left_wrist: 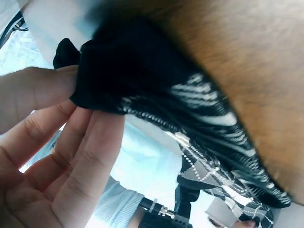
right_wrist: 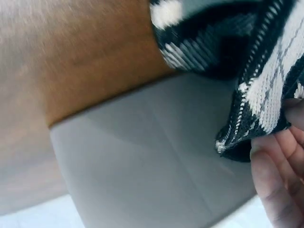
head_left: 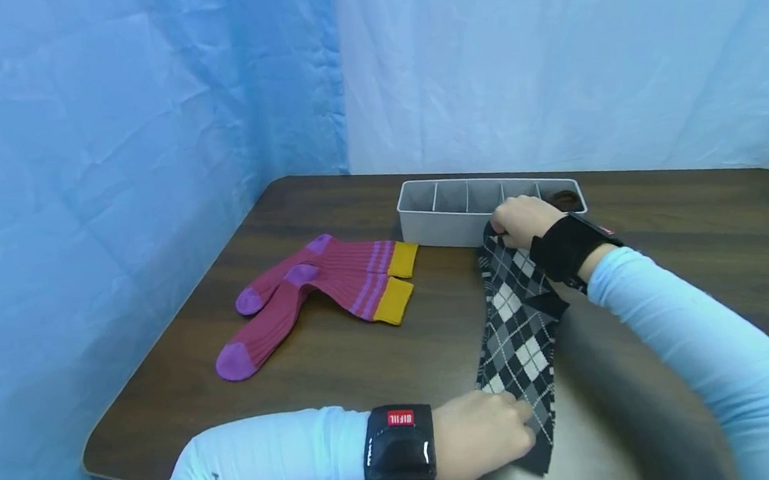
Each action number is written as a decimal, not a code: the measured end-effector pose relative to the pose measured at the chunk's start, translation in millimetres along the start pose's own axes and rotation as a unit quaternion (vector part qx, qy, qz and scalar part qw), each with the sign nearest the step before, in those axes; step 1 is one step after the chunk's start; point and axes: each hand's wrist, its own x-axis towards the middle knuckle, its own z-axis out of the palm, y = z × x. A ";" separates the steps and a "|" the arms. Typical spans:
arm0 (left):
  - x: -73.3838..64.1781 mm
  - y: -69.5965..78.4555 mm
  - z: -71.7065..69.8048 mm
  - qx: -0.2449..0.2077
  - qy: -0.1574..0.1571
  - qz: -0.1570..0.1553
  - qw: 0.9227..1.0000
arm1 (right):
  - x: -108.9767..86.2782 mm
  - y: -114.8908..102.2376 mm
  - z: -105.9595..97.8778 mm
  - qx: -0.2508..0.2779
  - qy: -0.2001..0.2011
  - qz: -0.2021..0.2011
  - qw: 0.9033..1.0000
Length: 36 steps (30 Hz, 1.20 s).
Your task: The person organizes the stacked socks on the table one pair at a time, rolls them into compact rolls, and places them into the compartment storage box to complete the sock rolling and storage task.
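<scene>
A black, grey and white argyle sock [head_left: 512, 328] stretches between my two hands above the table. At its near end, my left hand [head_left: 484, 435] pinches the black fabric between thumb and fingers, seen close in the left wrist view [left_wrist: 71, 137]. My right hand [head_left: 525, 220] grips the far end, just in front of the grey box. Patterned knit [right_wrist: 273, 90] shows between the right thumb and fingers in the right wrist view. A black heel patch [head_left: 546, 303] sticks out on the right side. Whether a second sock lies underneath, I cannot tell.
A grey divided box [head_left: 445, 227] stands at the back, with a dark brown rolled item [head_left: 565, 200] in its right end compartment. Two magenta socks [head_left: 353, 273] with yellow cuffs and purple toes lie overlapping on the brown table [head_left: 185, 395], left of the argyle sock.
</scene>
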 end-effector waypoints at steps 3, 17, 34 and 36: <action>2.7 -1.4 2.5 -0.006 -0.006 -0.001 1.000 | 0.3 -0.1 7.4 -0.008 -0.014 0.017 1.000; 2.3 0.5 3.1 -0.056 -0.026 0.012 0.998 | 5.8 -11.2 16.8 -0.025 -0.007 0.006 1.000; 5.7 7.3 6.6 -0.080 -0.025 0.015 0.996 | -0.3 -10.2 29.8 -0.038 -0.029 0.007 0.999; 6.5 6.5 5.4 -0.081 -0.022 0.015 0.996 | -1.5 -9.2 27.1 -0.036 -0.042 0.009 0.998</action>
